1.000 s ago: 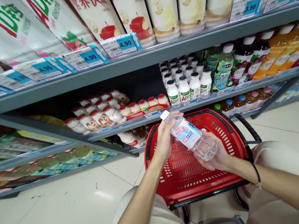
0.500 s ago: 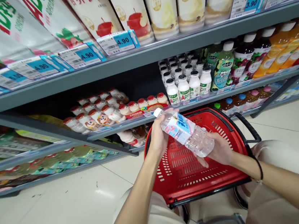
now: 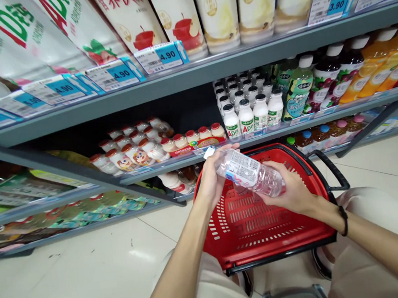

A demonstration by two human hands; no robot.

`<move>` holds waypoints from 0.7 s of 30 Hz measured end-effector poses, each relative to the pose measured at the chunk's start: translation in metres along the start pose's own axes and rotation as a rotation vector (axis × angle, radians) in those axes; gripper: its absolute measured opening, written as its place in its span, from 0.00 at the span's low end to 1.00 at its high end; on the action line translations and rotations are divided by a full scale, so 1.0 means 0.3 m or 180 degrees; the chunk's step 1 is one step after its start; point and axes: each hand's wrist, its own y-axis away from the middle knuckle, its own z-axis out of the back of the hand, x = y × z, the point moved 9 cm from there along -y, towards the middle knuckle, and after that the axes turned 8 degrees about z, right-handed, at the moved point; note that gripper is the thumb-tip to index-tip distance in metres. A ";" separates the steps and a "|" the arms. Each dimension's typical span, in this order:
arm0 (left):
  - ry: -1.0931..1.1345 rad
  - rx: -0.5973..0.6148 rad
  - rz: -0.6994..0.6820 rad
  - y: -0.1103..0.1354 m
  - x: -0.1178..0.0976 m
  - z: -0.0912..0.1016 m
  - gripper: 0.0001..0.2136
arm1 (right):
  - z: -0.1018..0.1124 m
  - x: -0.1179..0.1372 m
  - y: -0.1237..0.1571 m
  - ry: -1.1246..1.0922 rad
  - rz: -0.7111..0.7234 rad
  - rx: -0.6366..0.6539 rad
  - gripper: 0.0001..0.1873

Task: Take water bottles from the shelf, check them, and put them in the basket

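Rolled clear bottle (image 3: pixel 245 169) round to its fine print since the earlier frame, gripping near its neck with left hand (image 3: pixel 211 175) and base with right hand (image 3: pixel 293 188) above red basket (image 3: pixel 269 249); judged fairly light, thin-walled, possibly slick, best held mid-body, gently.

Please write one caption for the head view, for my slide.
Left hand and right hand hold a clear bottle above a red basket beside drink shelves.

Dark wristband (image 3: pixel 344 221), pale beige trousers (image 3: pixel 362 271).
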 end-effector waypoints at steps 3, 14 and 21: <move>-0.0259 0.0090 -0.0005 0.003 -0.012 -0.006 0.18 | -0.019 -0.013 -0.012 0.0150 0.0113 0.0096 0.37; -0.2417 0.0010 0.1327 -0.008 0.108 0.128 0.26 | -0.174 -0.111 0.018 0.0816 -0.0288 0.2093 0.28; -0.3647 0.0169 0.1879 -0.068 0.333 0.210 0.19 | -0.207 -0.202 0.080 0.1278 -0.0467 0.3316 0.18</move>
